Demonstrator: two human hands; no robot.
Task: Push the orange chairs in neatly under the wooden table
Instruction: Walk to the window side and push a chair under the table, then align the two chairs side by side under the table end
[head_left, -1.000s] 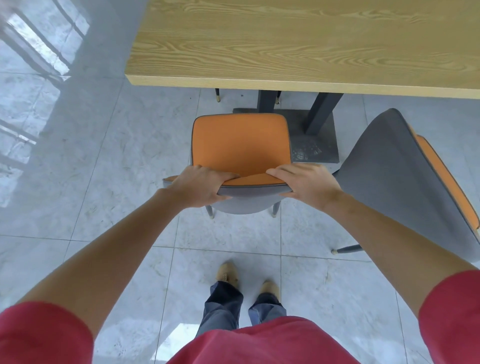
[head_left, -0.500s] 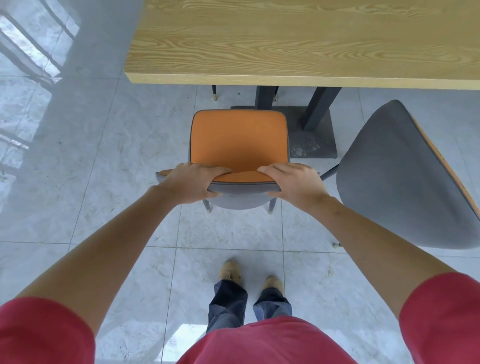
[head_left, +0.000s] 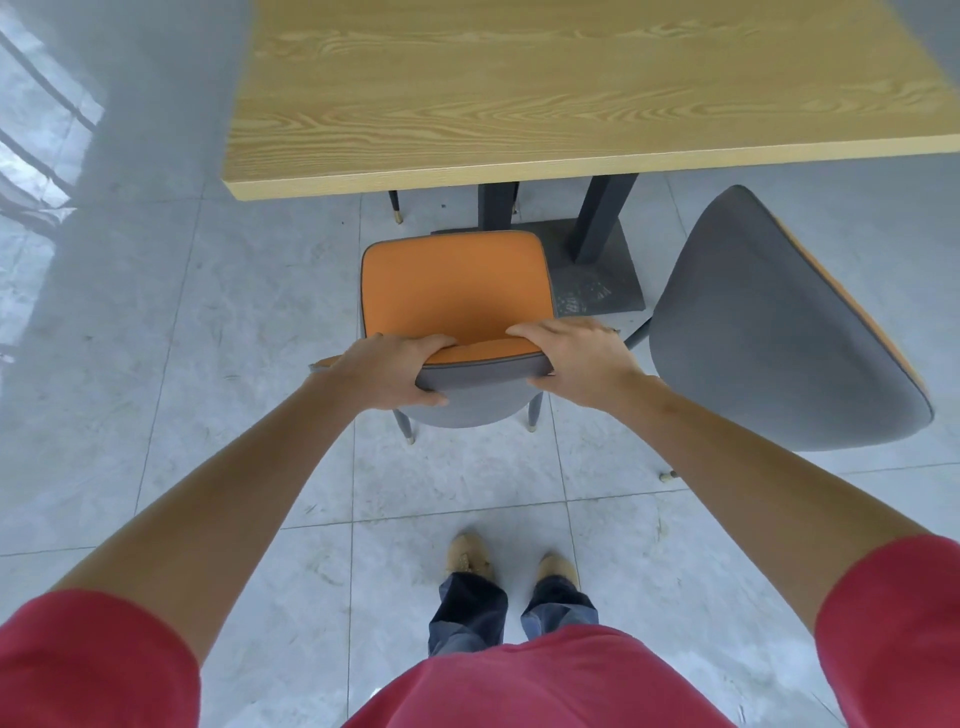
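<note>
1. Change vs. earlier frames: the held orange chair (head_left: 456, 299) sits nearer the wooden table (head_left: 519, 93); the gap from seat front to table edge has narrowed. The seat is still fully clear of the tabletop, so the push looks roughly half done.
2. Second chair (head_left: 769, 322) stands at right, angled, grey back showing, not yet tucked in.
3. Table base (head_left: 597, 275) lies just right of the seat; keep the line straight to clear it.
4. Left hand (head_left: 387, 371) and right hand (head_left: 579, 364): fingers curled over the backrest top, thumbs behind, both gripping.
</note>
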